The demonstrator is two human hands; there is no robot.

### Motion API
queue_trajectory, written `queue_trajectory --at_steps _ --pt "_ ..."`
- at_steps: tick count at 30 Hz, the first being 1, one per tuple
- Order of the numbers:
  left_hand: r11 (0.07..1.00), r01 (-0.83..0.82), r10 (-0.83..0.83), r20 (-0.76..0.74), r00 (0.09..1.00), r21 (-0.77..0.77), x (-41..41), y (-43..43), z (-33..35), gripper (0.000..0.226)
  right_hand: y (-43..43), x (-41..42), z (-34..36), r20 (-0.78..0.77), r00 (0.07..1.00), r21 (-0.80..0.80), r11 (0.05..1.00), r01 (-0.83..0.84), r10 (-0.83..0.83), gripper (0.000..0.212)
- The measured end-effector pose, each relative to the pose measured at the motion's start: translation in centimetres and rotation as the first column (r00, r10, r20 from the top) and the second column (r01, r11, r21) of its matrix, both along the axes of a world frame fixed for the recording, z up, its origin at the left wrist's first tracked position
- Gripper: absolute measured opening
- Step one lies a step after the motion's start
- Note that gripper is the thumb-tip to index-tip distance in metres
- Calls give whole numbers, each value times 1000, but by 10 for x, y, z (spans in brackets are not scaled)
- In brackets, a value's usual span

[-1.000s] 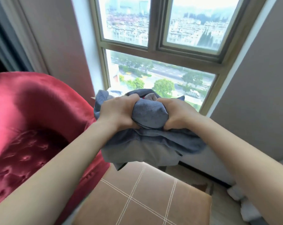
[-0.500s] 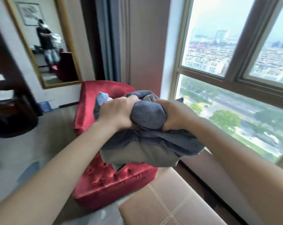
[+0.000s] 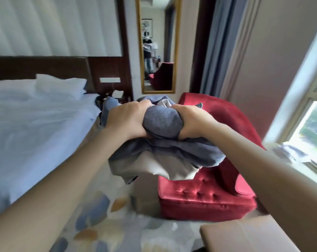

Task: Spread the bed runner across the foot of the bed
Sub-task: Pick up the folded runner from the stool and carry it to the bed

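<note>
Nearest, a tan stool [image 3: 245, 235] is sitting at bottom right, w/ patterned carpet [image 3: 103, 215] running left of it. Both forearms are reaching out over that carpet.

The runner [image 3: 163, 155] is being carried as a bunched wad, off the floor, in the gap between bed [image 3: 35, 124] and red chair [image 3: 205, 193], touching neither as far as the view shows. Prob. reason for the wad: a long cloth balled up isn't trailing or snagging while it's being brought over, and both ends are staying in reach for shaking out. Blue-grey outer face is showing on top, paler grey lining hanging loose below.

Left grip [image 3: 125, 120] is clenching tight on the wad's left side, fingers curled under and hidden in the cloth. Right grip [image 3: 192, 122] is doing the same on the right side, v. near the left, w/ a rounded bulge of fabric squeezed between them. Neither is open at all; both are full of runner.

Beyond, the bed's white duvet is lying bare of any runner, so spreading isn't started; the foot end is prob. the near-left part, mostly out of frame. Pillow [image 3: 61, 84] is resting against the dark headboard [image 3: 35, 66]. Farthest, a gold-framed mirror [image 3: 158, 51] is hanging on the wall, window [image 3: 314, 124] at far right. Edges are blurring, so fine detail there isn't readable.
</note>
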State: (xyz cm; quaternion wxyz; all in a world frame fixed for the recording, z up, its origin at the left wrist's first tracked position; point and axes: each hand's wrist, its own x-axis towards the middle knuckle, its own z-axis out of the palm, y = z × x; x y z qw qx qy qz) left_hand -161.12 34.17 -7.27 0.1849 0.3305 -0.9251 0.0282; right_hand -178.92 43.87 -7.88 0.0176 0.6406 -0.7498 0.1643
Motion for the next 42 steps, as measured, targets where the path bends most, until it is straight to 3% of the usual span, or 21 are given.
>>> queue_trajectory --at_steps 11,24,35,42 --pt "942 -334 333 -47 942 -33 230 -66 21 81 -135 208 29 -67 940 9 942 -335 335 65" --pt "726 -688 684 -89 724 -22 424 -157 23 79 -317 406 36 -97 734 49 739 -672 673 58" --pt "528 -847 844 -79 531 -63 555 -229 47 78 -443 566 59 -157 482 23 491 -871 862 74" --pt "449 -889 887 -77 456 -94 651 -271 47 83 -506 676 54 -154 412 57 424 -904 898 80"
